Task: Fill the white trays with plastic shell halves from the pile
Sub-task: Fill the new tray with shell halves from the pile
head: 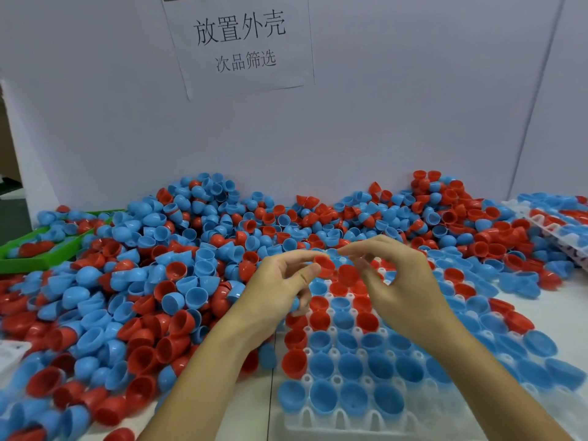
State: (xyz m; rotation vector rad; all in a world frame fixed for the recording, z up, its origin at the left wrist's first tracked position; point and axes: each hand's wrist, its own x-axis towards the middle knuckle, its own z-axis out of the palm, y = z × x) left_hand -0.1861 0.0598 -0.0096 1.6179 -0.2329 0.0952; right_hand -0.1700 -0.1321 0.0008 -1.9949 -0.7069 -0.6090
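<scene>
- Over the white tray [346, 421], my left hand [280, 284] is pinching a red shell half [325, 266] and curling around a blue one [296, 304].
- Right hand [397, 275] is hovering close by, fingers loosely curled, holding nothing.
- Pile [159, 265] is sitting left and behind.

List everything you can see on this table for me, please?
Shell halves: too many to count, red and blue, piled against the wall.
White tray: one in front, mostly filled with shells.
Second white tray: far right, holding shells.
Green tray: one, far left, partly buried.
Paper sign: one, white, on the wall.
Left hand: pinches a red shell half, also holds a blue shell.
Right hand: fingers curled, beside it.
</scene>
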